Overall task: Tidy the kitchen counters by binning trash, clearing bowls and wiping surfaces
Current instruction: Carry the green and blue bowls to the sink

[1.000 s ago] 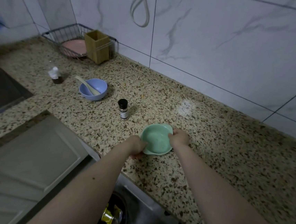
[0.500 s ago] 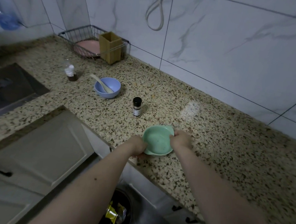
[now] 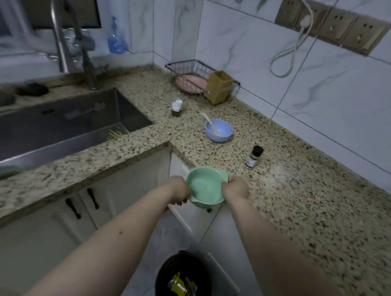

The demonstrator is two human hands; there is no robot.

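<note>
While the left hand and right hand gripped opposite rims of the green bowl, held off the table edge above the bin, carrying it level toward the sink seemed the careful course.

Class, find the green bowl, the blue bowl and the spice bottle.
green bowl point(image 3: 204, 187), head view, inner floor.
blue bowl point(image 3: 222, 132), head view, inner wall.
spice bottle point(image 3: 253, 157), head view, its body.
</note>
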